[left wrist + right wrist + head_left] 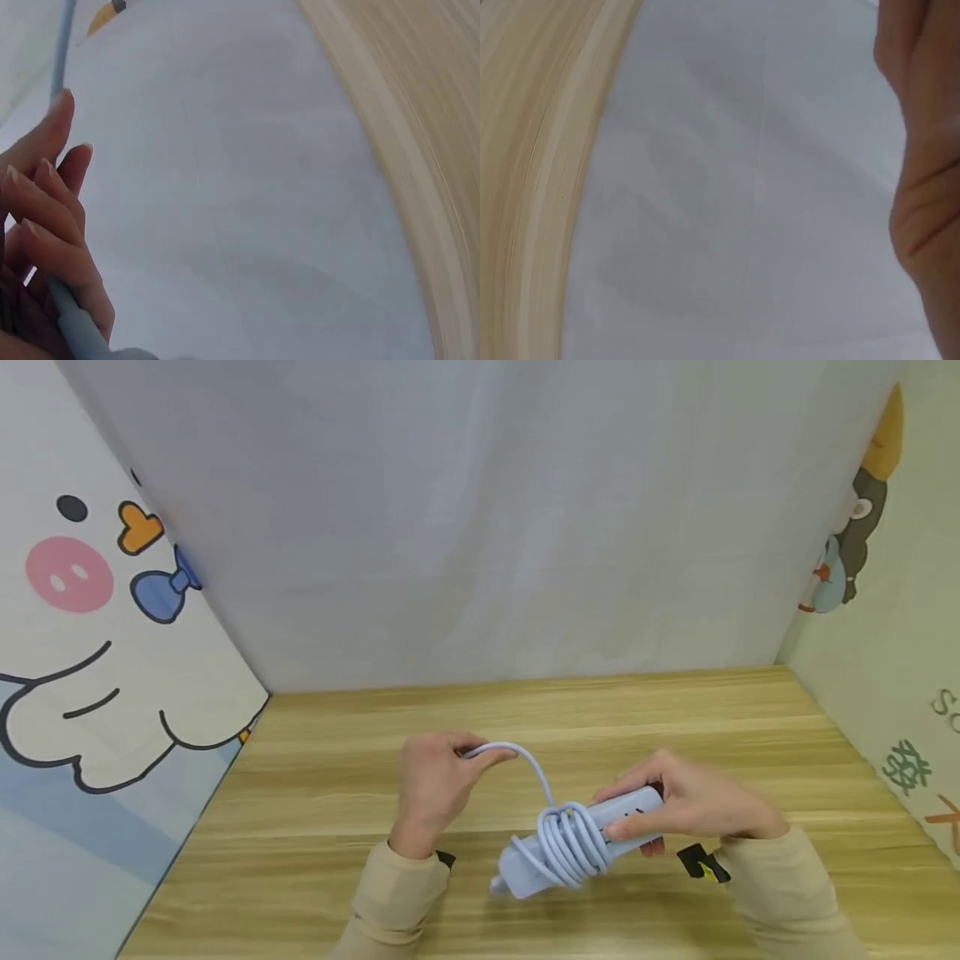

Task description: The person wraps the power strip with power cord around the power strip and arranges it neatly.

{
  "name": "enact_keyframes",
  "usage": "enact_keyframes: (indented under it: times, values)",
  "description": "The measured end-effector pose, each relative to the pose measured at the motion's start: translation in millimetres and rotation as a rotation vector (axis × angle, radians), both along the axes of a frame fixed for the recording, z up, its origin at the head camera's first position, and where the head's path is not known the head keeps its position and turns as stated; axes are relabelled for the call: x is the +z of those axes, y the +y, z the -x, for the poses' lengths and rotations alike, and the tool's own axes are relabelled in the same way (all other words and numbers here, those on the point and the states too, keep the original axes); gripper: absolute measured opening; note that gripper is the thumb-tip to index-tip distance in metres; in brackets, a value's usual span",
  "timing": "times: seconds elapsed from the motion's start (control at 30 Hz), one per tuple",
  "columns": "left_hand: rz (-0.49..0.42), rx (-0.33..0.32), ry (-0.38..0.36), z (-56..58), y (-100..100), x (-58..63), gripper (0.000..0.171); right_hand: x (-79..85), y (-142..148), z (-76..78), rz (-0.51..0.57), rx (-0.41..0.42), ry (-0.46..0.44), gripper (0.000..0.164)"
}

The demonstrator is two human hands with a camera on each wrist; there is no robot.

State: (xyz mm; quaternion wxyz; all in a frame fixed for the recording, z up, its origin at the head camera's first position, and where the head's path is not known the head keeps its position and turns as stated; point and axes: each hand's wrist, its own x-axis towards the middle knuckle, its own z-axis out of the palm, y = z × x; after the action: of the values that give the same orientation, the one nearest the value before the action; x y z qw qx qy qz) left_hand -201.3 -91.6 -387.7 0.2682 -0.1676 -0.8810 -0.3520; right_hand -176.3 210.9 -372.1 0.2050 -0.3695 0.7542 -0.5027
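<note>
A white power strip [630, 810] is held up at a slant over the table, its cord [573, 847] wound in several turns around the middle. My right hand [693, 797] grips the strip's right end, thumb on the near face. A free length of cord arches up from the coils to my left hand [438, 777], which pinches it between thumb and fingers. In the left wrist view the cord [61, 52] runs through the curled fingers, and a thicker cord end [81, 330] shows below the palm. The right wrist view has only part of the right hand [934, 150]; the strip is out of sight there.
Beneath both hands lies a wood-grain table [337, 752]. A pale curtain [480, 527] closes off the back. Printed panels stand at both sides, a cartoon bird panel [97, 677] on the left and a pale green panel [892, 677] on the right.
</note>
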Motion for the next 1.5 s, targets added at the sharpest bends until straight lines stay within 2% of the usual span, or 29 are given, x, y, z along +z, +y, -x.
enact_keyframes:
  times: [0.13,0.27,0.4,0.5,0.6,0.7,0.8,0.9,1.0,1.13,1.33,1.5]
  values:
    - [0.003,0.033,0.066,-7.2,11.3,3.4,0.023,-1.9,-15.9,-4.3,-0.157,-0.104,0.117,0.021]
    - [-0.037,0.044,0.054,-14.8,20.8,3.7,0.015,-5.2,-32.4,-6.7,-0.233,-0.130,0.257,0.018]
    - [-0.064,0.045,0.054,-23.4,29.6,6.4,0.011,-7.5,-44.7,-7.9,-0.296,-0.175,0.475,0.023]
    - [-0.079,0.008,0.069,-32.2,37.2,10.1,0.010,-10.2,-50.9,-7.2,-0.306,-0.263,0.599,0.024]
    - [-0.066,-0.052,0.076,-40.6,45.1,11.2,0.013,-14.2,-55.3,-5.6,-0.280,-0.379,0.619,0.020]
    - [-0.075,-0.113,0.015,-46.3,51.9,11.0,0.019,-17.9,-58.1,-3.8,-0.246,-0.537,0.641,0.023]
    - [-0.129,-0.170,-0.112,-48.0,55.4,11.5,0.021,-21.6,-58.3,-0.5,-0.197,-0.721,0.672,0.030]
    - [-0.168,-0.222,-0.243,-48.1,56.5,13.1,0.020,-24.4,-56.1,4.2,-0.119,-0.859,0.696,0.033]
    - [-0.166,-0.246,-0.312,-47.7,56.7,15.0,0.019,-26.3,-53.1,9.3,-0.031,-0.920,0.705,0.029]
    - [-0.134,-0.261,-0.345,-47.6,56.7,16.4,0.020,-27.2,-49.0,14.8,0.052,-0.964,0.679,0.026]
    - [-0.125,-0.311,-0.418,-43.7,56.8,12.6,0.020,-23.6,-42.6,15.6,0.246,-0.985,0.433,0.028]
    - [-0.173,-0.365,-0.517,-39.0,56.0,11.8,0.014,-19.6,-44.4,14.1,0.402,-0.941,0.251,0.032]
